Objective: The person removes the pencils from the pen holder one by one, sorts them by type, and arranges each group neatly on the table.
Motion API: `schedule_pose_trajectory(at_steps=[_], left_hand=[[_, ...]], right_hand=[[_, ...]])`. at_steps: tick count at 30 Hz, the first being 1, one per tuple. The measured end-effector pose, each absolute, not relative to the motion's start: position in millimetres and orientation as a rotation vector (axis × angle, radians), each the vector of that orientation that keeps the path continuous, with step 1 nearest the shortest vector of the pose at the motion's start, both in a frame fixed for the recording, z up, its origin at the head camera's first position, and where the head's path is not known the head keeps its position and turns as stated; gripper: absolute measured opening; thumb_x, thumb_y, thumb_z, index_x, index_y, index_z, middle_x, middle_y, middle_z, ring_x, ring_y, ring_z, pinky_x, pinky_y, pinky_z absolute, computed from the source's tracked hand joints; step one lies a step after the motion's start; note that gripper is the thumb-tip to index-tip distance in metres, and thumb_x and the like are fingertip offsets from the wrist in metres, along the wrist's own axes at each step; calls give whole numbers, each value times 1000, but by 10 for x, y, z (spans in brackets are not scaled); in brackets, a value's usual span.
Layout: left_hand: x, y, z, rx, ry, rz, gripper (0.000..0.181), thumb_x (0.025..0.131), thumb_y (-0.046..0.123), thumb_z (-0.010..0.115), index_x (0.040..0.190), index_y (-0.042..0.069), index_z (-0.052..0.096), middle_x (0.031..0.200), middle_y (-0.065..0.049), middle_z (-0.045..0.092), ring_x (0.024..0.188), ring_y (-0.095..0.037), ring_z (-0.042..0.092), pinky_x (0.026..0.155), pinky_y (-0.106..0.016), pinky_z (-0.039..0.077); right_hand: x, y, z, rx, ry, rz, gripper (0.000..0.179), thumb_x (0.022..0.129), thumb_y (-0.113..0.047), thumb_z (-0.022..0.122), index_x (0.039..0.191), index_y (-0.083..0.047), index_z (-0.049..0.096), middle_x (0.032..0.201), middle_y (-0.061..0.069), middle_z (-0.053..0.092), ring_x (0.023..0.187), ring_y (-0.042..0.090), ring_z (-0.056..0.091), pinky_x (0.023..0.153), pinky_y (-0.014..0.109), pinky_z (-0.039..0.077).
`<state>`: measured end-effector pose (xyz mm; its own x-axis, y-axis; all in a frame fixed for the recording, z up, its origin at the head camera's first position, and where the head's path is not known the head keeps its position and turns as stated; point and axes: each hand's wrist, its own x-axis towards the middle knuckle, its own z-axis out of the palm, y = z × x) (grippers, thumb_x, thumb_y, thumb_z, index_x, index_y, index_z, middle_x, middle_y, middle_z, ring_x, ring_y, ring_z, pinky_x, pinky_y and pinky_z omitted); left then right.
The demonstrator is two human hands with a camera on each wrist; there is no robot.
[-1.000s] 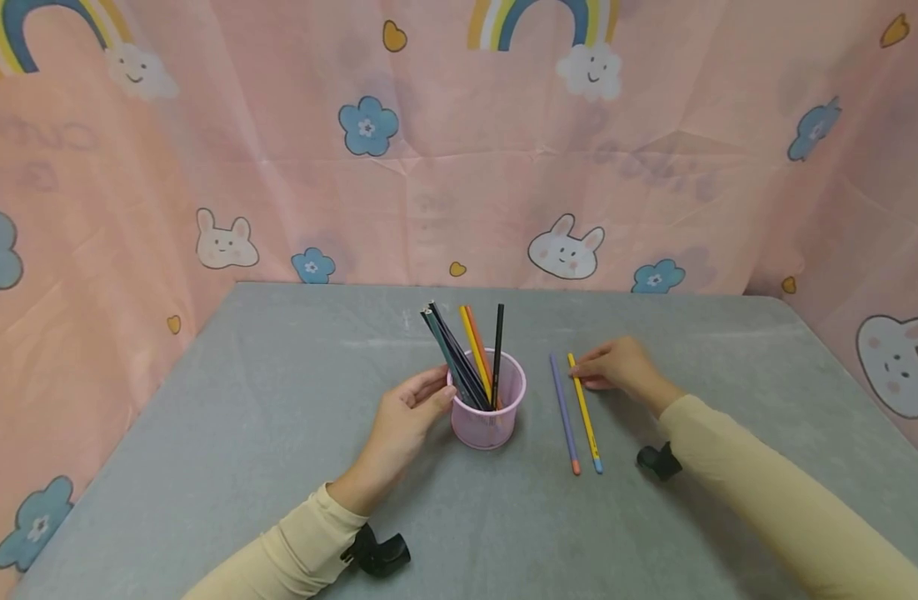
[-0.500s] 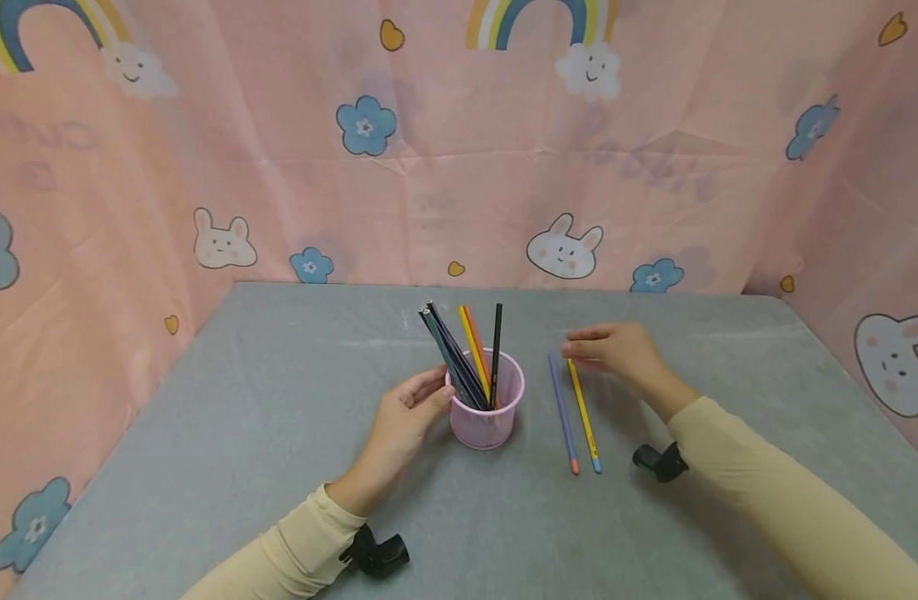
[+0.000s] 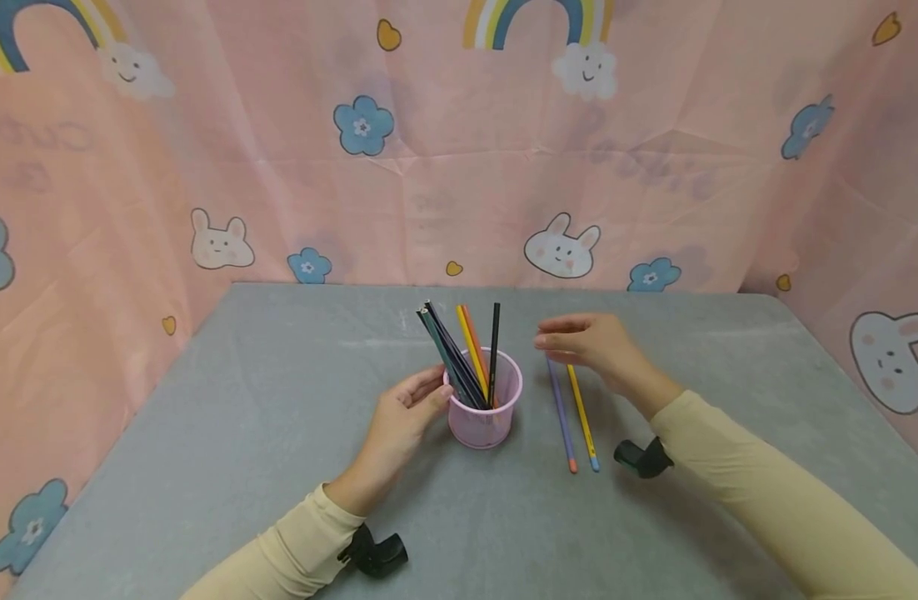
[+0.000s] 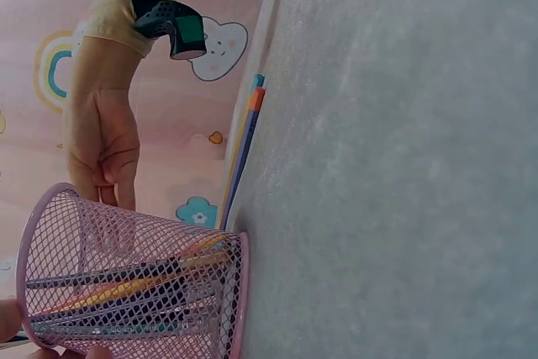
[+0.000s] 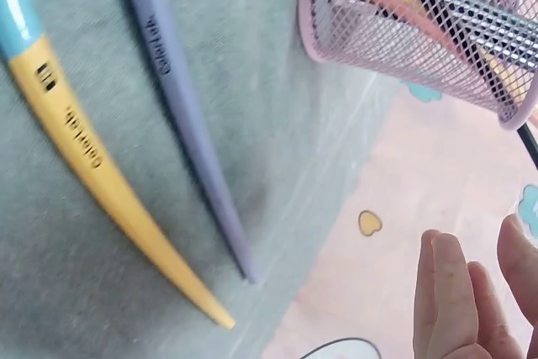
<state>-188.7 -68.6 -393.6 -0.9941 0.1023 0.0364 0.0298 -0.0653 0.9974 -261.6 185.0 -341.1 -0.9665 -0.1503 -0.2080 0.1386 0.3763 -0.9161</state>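
Observation:
A pink mesh pencil cup stands upright on the table. My left hand holds it by the left side of its rim, thumb at the front. Inside lean several dark pencils, with a yellow pencil and an orange one among them. Right of the cup, a purple pencil and a yellow pencil with a blue end lie side by side. Above their far ends my right hand hovers, fingers extended toward the cup. In the right wrist view its fingers hold nothing.
The grey table reaches back to a pink patterned cloth, which also hangs at both sides. A black wrist camera sits under the left forearm, and another black camera under the right.
My right hand has let go of the loose yellow pencil, risen and shifted left over the pencils' far ends. The left hand keeps its grip on the cup.

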Motion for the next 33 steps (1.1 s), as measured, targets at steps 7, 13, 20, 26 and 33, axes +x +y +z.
schedule_pose_trajectory(at_steps=[7, 13, 20, 26, 33], left_hand=[[-1875, -690, -3922, 138, 2115, 2241, 44, 88, 13, 63, 128, -3, 52, 128, -19, 56, 117, -25, 54, 95, -31, 48], [-1872, -691, -3914, 140, 2118, 2235, 45, 88, 14, 63, 128, -2, 52, 128, -19, 56, 118, -25, 54, 95, -31, 48], [-1877, -692, -3910, 123, 2112, 2232, 46, 88, 15, 63, 129, -2, 51, 129, -18, 55, 118, -25, 54, 95, -31, 49], [-1876, -692, -3913, 131, 2116, 2240, 45, 88, 13, 63, 128, -3, 51, 128, -19, 55, 118, -26, 54, 94, -31, 49], [-1884, -696, -3926, 131, 2106, 2245, 44, 88, 14, 63, 128, -3, 51, 128, -20, 55, 118, -25, 54, 95, -30, 49]], right_hand=[[-2628, 1739, -3381, -34, 2357, -1663, 51, 78, -33, 73, 119, -6, 60, 124, 12, 60, 109, 22, 61, 89, 34, 52], [-2642, 1658, -3351, -96, 2305, -1686, 43, 83, -25, 70, 120, -6, 59, 124, 12, 60, 105, 19, 62, 87, 31, 53], [-2633, 1553, -3295, -146, 2265, -1728, 43, 83, -22, 71, 120, -4, 59, 125, 13, 59, 102, 18, 64, 86, 33, 54], [-2643, 1480, -3278, -148, 2253, -1737, 41, 83, -21, 70, 119, -5, 60, 123, 11, 60, 102, 19, 64, 85, 33, 54], [-2679, 1418, -3292, -103, 2242, -1754, 43, 81, -20, 72, 119, -3, 60, 121, 13, 61, 103, 21, 64, 84, 33, 54]])
